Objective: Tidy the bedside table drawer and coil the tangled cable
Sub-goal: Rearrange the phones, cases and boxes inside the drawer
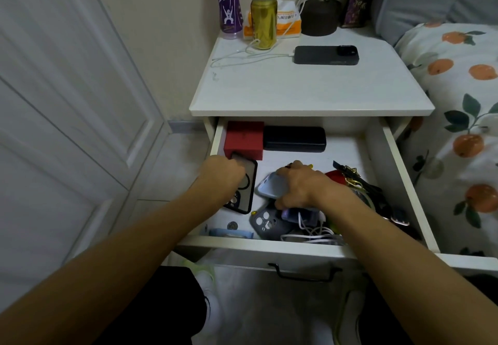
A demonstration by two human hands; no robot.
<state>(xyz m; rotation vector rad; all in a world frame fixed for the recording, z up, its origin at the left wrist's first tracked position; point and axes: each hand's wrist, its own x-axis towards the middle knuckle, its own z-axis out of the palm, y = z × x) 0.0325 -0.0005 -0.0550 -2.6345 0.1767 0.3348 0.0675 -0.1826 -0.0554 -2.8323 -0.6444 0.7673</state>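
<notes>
The white drawer [398, 172] of the bedside table stands pulled out. My left hand [222, 173] grips a black-rimmed clear phone case [246, 196] at the drawer's left side. My right hand [297, 185] holds a light blue phone case [269, 187] in the middle, above a pile. A tangled white cable [314, 232] lies at the drawer's front, beside a grey phone case [265, 223]. At the back sit a red box [244, 139] and a black case [294, 139].
On the table top [296, 88] lie a black phone [326, 55] with a white charging cable [242, 54], a gold can [264, 21], a purple bottle [227, 2], tissues and a dark pot. Straps and clips [358, 182] fill the drawer's right. A bed [458, 102] is at right, a door at left.
</notes>
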